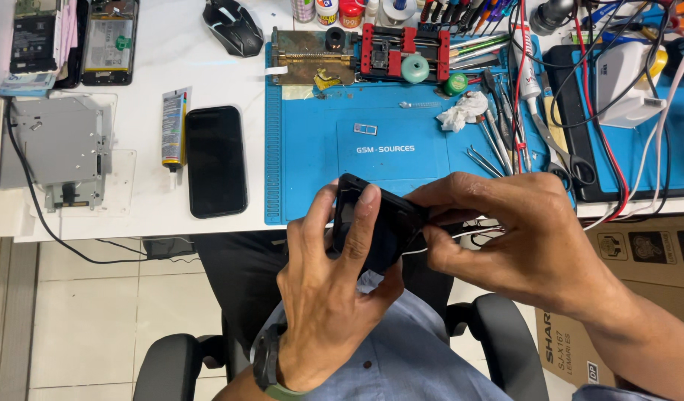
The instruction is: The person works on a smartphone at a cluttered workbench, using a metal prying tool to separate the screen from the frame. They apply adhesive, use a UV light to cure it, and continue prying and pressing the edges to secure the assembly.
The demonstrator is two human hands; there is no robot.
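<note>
Just in front of the blue mat (401, 160), the left hand (327, 289) is gripping the black phone (371, 223) while the right hand (505, 230) is pinching its edge; steady, even pressure seems wise

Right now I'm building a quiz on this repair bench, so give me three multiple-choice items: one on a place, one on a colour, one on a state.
1. Where does the black phone with the dark screen lie?
A. on the white table left of the mat
B. on the floor
C. on the cardboard box

2. What colour is the work mat?
A. green
B. blue
C. red

3. How is the black device held?
A. lying loose on the mat
B. in one hand only
C. between both hands

Answers:
1 A, it lies flat beside the glue tube.
2 B, the mat is blue all over.
3 C, the left hand and right hand both grip it above the lap.
</note>
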